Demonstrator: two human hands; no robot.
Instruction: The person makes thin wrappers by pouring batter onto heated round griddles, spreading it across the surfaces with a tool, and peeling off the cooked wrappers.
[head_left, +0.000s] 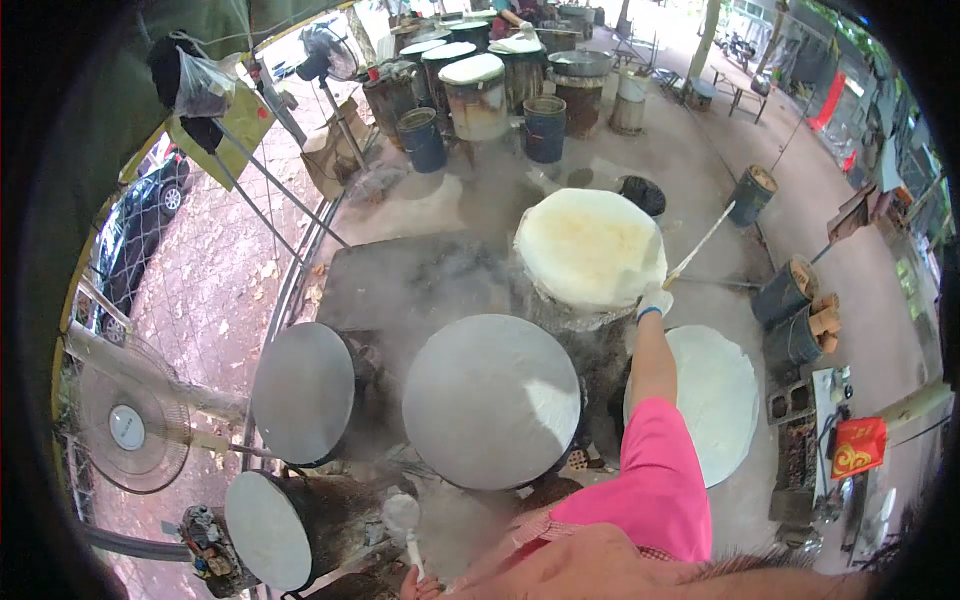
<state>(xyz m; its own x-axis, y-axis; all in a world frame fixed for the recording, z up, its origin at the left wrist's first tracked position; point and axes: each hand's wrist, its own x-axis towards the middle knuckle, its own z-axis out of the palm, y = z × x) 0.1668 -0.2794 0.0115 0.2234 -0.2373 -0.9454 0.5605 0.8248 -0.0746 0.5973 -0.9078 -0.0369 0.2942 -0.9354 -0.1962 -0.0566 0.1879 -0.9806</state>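
Note:
My right hand (655, 300), in a white glove, is closed on a long pale stick (699, 247) beside a stack of thin, pale flatbreads (589, 244) with yellowish patches. At the bottom, my left hand (421, 585) holds the white handle of a round ladle (402, 514). Between my arms and the grey slab lies a large round griddle (487, 405), with a pale patch at its right. Another griddle (712, 401), covered by a white sheet of batter or dough, is partly behind my right arm. Two more round griddles (304, 394) (268, 531) stand at the left.
A standing fan (131, 427) is at the left by a wire fence. Dark buckets (786, 289) holding brown blocks stand at the right, near a red bag (859, 448). Drum stoves (474, 101) and buckets stand at the back, where another person's arm (513, 18) shows. Steam blurs the middle.

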